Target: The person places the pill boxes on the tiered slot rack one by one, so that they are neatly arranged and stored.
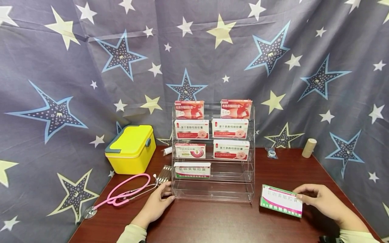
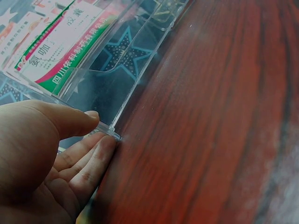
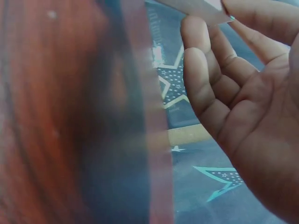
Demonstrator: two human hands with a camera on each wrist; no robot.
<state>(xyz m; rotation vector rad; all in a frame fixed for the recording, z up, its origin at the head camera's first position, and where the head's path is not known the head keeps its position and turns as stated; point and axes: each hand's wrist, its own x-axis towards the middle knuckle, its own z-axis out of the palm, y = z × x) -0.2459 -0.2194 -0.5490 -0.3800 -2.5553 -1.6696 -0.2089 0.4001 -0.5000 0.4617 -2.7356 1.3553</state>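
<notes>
A clear acrylic tiered rack point(image 1: 212, 195) stands mid-table, with several medicine boxes on its upper tiers. At its lower left corner my left hand point(image 1: 157, 202) pinches the rack's edge; in the left wrist view the thumb point(image 2: 84, 122) lies on one side and the fingers on the other. Over the table to the right, my right hand point(image 1: 323, 202) grips a green-and-white medicine box point(image 1: 281, 201) by its right end, face toward me. Only a corner of that box point(image 3: 205, 10) shows in the right wrist view. A similar green-and-white box point(image 1: 192, 170) sits on the rack's second-lowest tier, at left.
Left of the rack are a yellow lidded case point(image 1: 130, 152), a pink stethoscope point(image 1: 121, 199) and some metal instruments point(image 1: 165, 173). At the back right stand a beige roll point(image 1: 309, 148) and a small wrapped roll point(image 1: 271, 153). A star-patterned cloth point(image 1: 200, 50) hangs behind the table.
</notes>
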